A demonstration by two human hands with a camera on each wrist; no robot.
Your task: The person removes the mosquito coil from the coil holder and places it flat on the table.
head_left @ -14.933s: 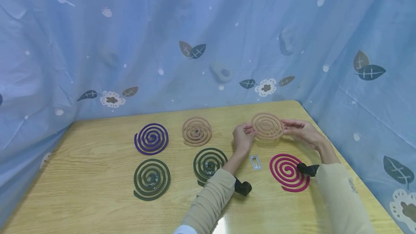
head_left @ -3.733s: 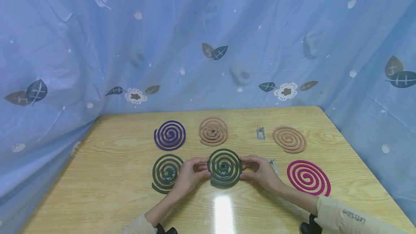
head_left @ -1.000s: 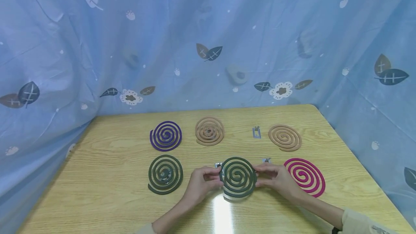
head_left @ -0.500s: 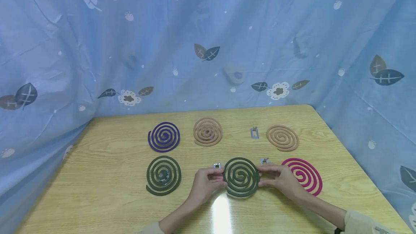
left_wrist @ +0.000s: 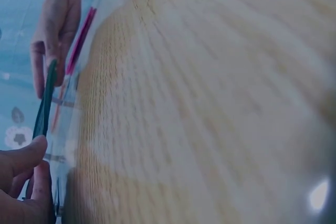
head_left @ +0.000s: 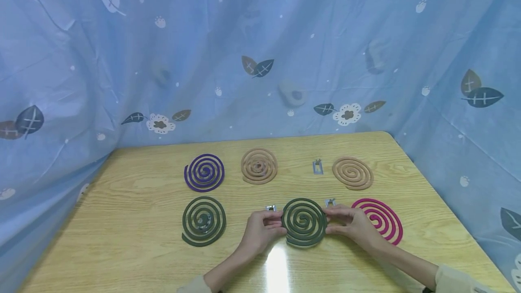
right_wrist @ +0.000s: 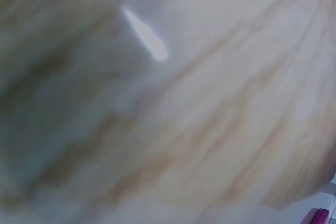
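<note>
Both hands hold a dark green mosquito coil (head_left: pixel 303 220) by its opposite edges, just above the table in the head view. The thumb and fingers of my left hand (head_left: pixel 260 231) pinch its left edge. My right hand (head_left: pixel 355 226) pinches the right edge the same way. Seen in the left wrist view, the coil (left_wrist: pixel 45 106) appears edge-on between the two hands. A small metal coil stand (head_left: pixel 270 208) lies just behind my left fingertips. Another metal stand (head_left: pixel 330 202) sits behind my right fingers. Only bare tabletop and a bit of pink coil show in the right wrist view.
On the wooden table (head_left: pixel 122 257) lie a purple coil (head_left: pixel 205 173), a tan coil (head_left: pixel 258 166) and a second green coil (head_left: pixel 204 221). At right are another tan coil (head_left: pixel 352 173) and a pink coil (head_left: pixel 382 220), partly behind my right hand. A third metal stand (head_left: pixel 318 167) is at the back.
Earlier both hands held a tan coil at the back right; it now lies on the table there. The green coil has since come off its stand and moved right, only slightly in the last second.
</note>
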